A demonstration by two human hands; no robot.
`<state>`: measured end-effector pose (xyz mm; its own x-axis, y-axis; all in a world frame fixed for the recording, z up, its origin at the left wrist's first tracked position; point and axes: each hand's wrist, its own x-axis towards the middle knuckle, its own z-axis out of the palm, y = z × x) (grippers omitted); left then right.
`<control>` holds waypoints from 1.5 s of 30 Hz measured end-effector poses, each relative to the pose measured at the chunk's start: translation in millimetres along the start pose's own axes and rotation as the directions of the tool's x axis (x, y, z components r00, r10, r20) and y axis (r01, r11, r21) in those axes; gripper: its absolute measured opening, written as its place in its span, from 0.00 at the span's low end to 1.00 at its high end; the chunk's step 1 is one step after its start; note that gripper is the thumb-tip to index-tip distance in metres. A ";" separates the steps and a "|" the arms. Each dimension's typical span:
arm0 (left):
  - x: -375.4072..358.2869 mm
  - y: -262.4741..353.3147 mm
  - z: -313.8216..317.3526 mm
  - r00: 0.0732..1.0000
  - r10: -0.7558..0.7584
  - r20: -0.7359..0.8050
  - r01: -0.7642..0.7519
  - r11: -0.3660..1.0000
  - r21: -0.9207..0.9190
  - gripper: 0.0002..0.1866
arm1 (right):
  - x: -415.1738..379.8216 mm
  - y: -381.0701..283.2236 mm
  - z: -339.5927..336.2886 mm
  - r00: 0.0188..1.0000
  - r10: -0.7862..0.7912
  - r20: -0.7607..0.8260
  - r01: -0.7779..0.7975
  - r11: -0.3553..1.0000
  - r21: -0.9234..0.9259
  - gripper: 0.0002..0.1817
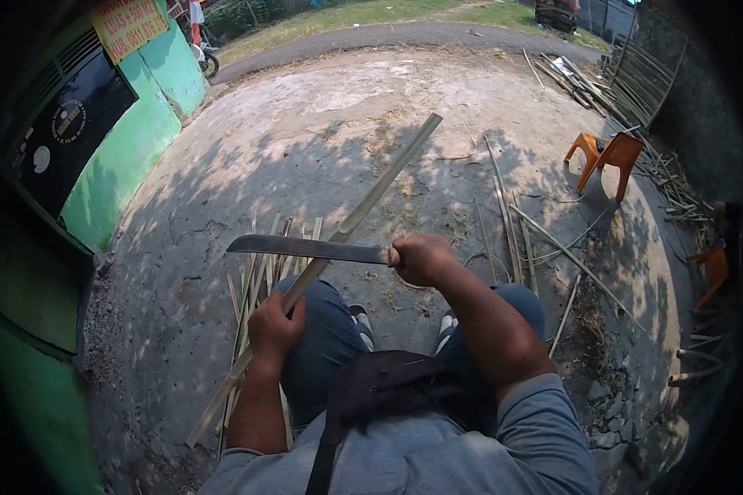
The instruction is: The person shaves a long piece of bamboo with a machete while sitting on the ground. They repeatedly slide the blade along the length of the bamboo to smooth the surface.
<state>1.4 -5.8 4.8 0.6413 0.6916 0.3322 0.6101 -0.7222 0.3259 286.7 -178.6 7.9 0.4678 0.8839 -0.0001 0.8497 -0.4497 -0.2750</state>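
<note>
A long split bamboo strip (380,188) slants from the lower left up to the far right, across my left knee. My left hand (276,324) is closed around its lower part. In my right hand (425,259) is a machete (305,247), gripped by its short handle. The dark blade points left and lies across the strip, a little above my left hand. Several more bamboo strips (260,276) lie on the ground beside my left leg, partly hidden behind the arm and knee.
Loose bamboo pieces (578,264) lie on the concrete ground to the right. An orange plastic chair (607,161) stands further off, with a bamboo pile (578,82) behind it. A green wall (124,181) runs along the left, and a road (388,35) crosses the back.
</note>
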 end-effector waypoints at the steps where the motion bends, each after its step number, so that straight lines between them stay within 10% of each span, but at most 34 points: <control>1: 0.4 -1.9 1.5 1.000 0.010 -0.007 -0.010 1.000 0.000 0.23 | 1.5 3.9 -1.1 0.999 0.010 -0.034 -0.010 1.000 0.012 0.11; 10: 0.4 3.6 0.6 1.000 0.018 -0.017 -0.017 0.999 0.047 0.23 | -1.3 45.3 11.1 0.964 0.194 -0.180 -0.127 0.936 0.328 0.14; 22: -1.5 -0.7 6.1 0.997 0.045 -0.066 -0.046 0.999 -0.008 0.21 | -8.7 -10.2 -15.7 0.993 0.053 0.109 -0.054 0.999 0.006 0.13; 35: -0.6 -2.1 5.6 0.997 0.048 -0.058 -0.046 0.999 0.028 0.22 | -0.9 40.8 13.4 0.976 0.162 -0.145 -0.124 0.963 0.238 0.09; 45: -2.2 -0.8 2.1 0.998 0.031 -0.046 -0.032 0.999 -0.013 0.22 | -5.6 -1.5 -1.5 1.000 0.011 0.016 -0.012 0.998 0.062 0.12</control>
<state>0.5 -6.7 2.0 0.6381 0.6683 0.3824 0.5834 -0.7438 0.3262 283.2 -183.1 9.7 0.4728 0.8810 -0.0183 0.8277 -0.4512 -0.3338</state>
